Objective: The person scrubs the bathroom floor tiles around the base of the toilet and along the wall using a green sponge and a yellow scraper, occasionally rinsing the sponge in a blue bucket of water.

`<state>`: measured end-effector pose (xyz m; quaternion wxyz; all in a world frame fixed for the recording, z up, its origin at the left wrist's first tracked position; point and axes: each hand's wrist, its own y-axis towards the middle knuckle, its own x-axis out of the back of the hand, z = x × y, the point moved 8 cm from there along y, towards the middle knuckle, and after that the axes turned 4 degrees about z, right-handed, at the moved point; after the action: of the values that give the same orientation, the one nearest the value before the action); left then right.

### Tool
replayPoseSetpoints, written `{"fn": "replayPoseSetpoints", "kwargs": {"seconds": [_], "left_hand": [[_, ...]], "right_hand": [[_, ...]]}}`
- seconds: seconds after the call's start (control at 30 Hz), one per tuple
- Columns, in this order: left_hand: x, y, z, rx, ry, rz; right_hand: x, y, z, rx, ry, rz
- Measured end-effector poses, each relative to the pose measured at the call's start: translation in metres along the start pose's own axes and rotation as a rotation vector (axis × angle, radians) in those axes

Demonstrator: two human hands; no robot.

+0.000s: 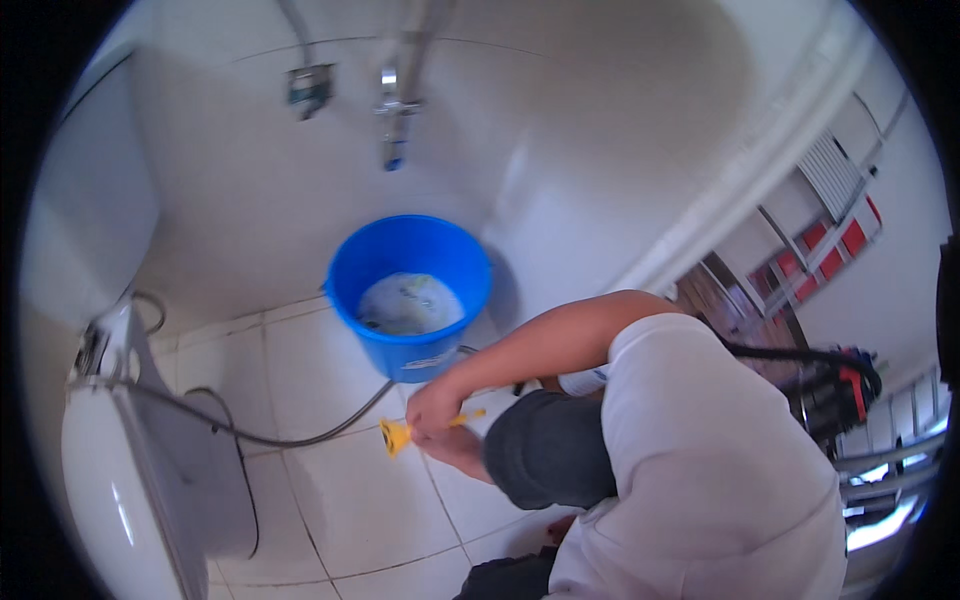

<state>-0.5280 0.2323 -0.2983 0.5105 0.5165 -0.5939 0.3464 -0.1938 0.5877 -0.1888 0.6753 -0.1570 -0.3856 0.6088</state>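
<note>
My right hand (434,408) is closed on a yellow funnel (394,437) in front of the bucket. Its flared end points left and its thin stem sticks out to the right. Just below it, a piece of bare skin shows beside my knee in dark shorts (550,450); whether it is my left hand or my leg I cannot make out. The blue bucket (372,345) stands on the tiles beyond my right hand, with foamy liquid and something greenish in it. A white container (583,381), partly hidden, shows between my forearm and knee.
The white toilet (120,490) stands at left, with a grey hose (290,442) running from it across the floor toward the bucket. On the wall above hang a tap (396,105) and a small valve (310,88). A folded step ladder (820,250) leans at upper right.
</note>
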Motion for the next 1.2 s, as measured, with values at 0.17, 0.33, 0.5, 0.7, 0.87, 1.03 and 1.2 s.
{"fn": "replayPoseSetpoints", "kwargs": {"seconds": [0.17,0.33,0.5,0.7,0.87,1.03,1.2], "left_hand": [[-0.05,0.016,0.052,0.038,0.144,0.291],[-0.054,-0.039,-0.031,-0.256,0.22,0.439],[-0.055,-0.105,-0.102,-0.513,0.216,0.548],[-0.048,-0.141,-0.123,-0.657,0.244,0.614],[-0.03,-0.13,-0.102,-0.635,0.291,0.619],[-0.021,-0.126,-0.068,-0.574,0.273,0.667],[-0.007,-0.088,-0.004,-0.396,0.291,0.615]], "right_hand": [[0.007,-0.165,-0.08,-0.229,0.018,-0.515],[-0.093,-0.238,-0.132,-0.271,0.195,-0.613],[-0.176,-0.287,-0.187,-0.534,0.318,-0.589],[-0.193,-0.367,-0.183,-0.413,0.251,-0.63],[-0.254,-0.438,-0.264,-0.811,0.873,-0.728],[-0.275,-0.465,-0.351,-0.889,1.39,-1.342],[-0.238,-0.41,-0.33,-0.933,1.344,-1.221]]}}
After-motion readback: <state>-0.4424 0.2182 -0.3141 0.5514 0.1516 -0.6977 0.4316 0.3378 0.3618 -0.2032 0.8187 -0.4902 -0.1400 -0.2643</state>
